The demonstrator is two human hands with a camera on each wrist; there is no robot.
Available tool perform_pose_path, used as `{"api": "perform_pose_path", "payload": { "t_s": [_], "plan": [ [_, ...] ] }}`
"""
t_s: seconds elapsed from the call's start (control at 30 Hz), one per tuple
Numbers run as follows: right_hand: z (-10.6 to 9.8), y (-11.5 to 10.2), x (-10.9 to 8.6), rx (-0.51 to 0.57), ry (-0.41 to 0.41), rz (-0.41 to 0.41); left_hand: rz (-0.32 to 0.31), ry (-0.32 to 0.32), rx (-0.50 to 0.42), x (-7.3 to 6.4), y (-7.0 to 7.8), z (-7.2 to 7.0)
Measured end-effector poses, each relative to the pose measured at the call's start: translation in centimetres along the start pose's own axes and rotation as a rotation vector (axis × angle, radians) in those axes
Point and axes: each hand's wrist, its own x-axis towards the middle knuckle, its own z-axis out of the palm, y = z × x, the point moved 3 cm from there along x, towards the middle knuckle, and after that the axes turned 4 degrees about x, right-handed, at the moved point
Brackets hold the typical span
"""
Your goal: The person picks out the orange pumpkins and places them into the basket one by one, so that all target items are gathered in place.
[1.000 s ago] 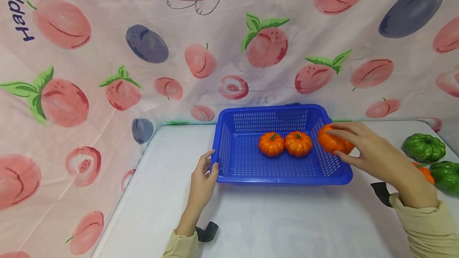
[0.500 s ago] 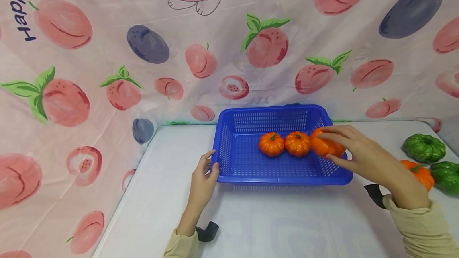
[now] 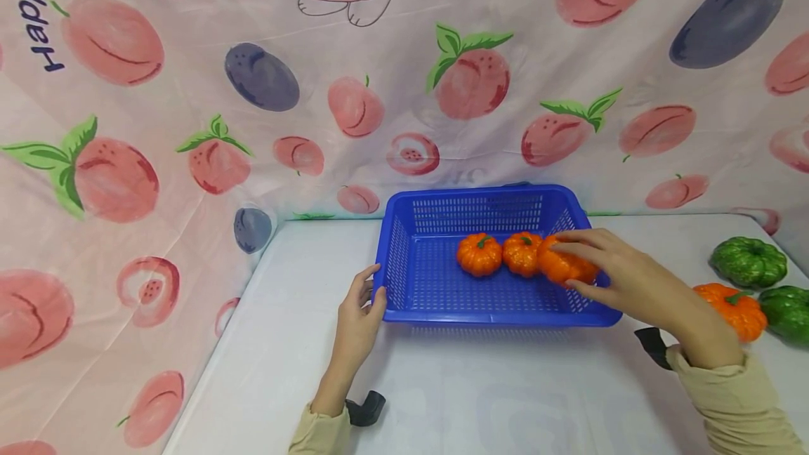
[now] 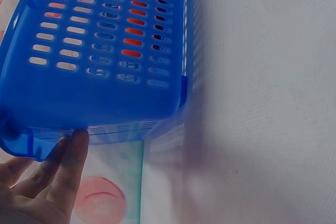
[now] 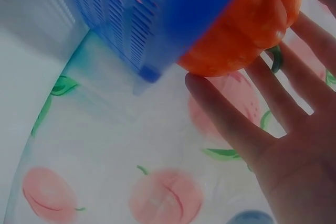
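Note:
A blue plastic basket (image 3: 493,318) with slotted walls stands on the white table. My left hand (image 3: 357,321) holds its left rim; in the left wrist view the fingers (image 4: 71,169) reach the rim at the basket's corner. Two small orange pumpkins (image 3: 479,255) lie side by side inside. My right hand (image 3: 632,283) grips a larger orange pumpkin (image 3: 562,263) above the right part of the basket, close beside the right one of that pair. In the right wrist view the fingers spread around this pumpkin (image 5: 241,30), its green stem showing between them, and the basket wall partly hides it.
Right of the basket, near my right forearm, sit another orange pumpkin (image 3: 736,311) and two green ones, a ribbed pumpkin (image 3: 748,262) and a darker gourd (image 3: 786,314) cut by the frame edge. A fruit-print cloth (image 3: 468,153) hangs right behind the basket.
My right hand has moved left with the orange pumpkin, from over the basket's right rim to inside it. The orange pumpkin beside my forearm has come into fuller view. The left hand stays put.

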Motion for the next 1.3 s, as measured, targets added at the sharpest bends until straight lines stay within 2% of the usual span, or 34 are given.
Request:
{"api": "perform_pose_path", "payload": {
  "t_s": [0.27, 0.63, 1.03, 1.3],
  "plan": [
    [0.5, 0.2, 0.1, 0.028, -0.06, 0.042, -0.03, 0.004, 0.0, 0.1, 0.2, 0.2],
    [1.2, 0.1, 0.4, 0.015, -0.088, 0.024, 0.014, 0.004, 0.005, 0.0, 0.1, -0.1],
    [2.4, -0.2, 0.7, 0.043, -0.195, 0.062, -0.003, -0.001, 0.014, 0.1, -0.2, -0.1],
    [2.8, -0.2, 0.9, 0.051, -0.218, 0.083, -0.009, 0.0, 0.018, 0.0, 0.0, -0.1]
  ]
}}
